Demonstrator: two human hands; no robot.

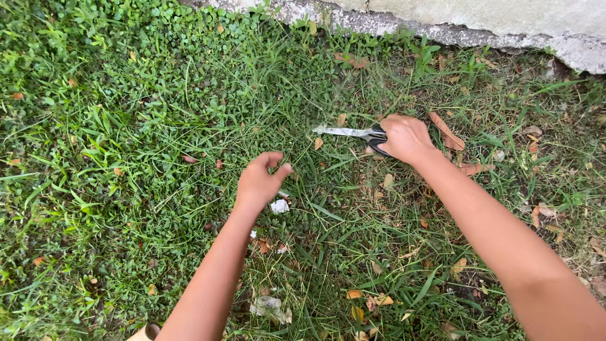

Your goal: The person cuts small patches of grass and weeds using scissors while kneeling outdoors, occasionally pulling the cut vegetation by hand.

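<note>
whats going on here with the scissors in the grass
A person crouches over a patch of grass beside a concrete edge. The right hand grips black-handled scissors, blades pointing left, low over the grass. The left hand pinches at grass blades near a small white scrap. Dry leaves lie scattered about.

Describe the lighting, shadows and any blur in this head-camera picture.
Head view: soft, even daylight, no hard shadows on the grass; the scissors blades look smeared by motion blur, with a hazy streak above them; the right hand and left hand are fairly sharp; the pale concrete edge is bright but not glaring.
</note>
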